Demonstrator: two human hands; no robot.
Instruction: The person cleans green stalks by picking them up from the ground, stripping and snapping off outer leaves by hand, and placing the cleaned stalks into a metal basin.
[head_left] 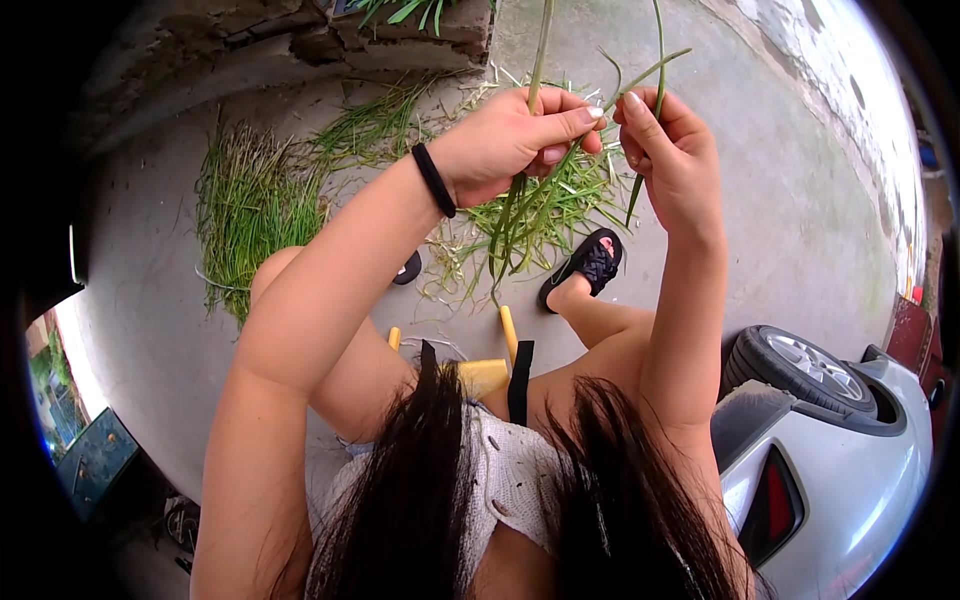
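Observation:
In the upper middle, my left hand (510,140) is closed around a long green stalk (541,55). Its thin leaves (507,225) trail below the fingers. Close beside it on the right, my right hand (677,155) pinches a narrow green leaf (661,40) between thumb and fingers. Another thin green strand crosses between the two hands. Under them, a loose heap of trimmed green leaves and pale pieces (585,190) lies on the concrete. I cannot tell the exact kind of plant.
A large bundle of long green stalks (250,200) lies left on the concrete floor (790,190). More stalks (375,125) lie behind it, near a worn ledge (420,45). My sandalled foot (590,265) is beside the heap. A silver car part with a wheel (810,375) stands lower right.

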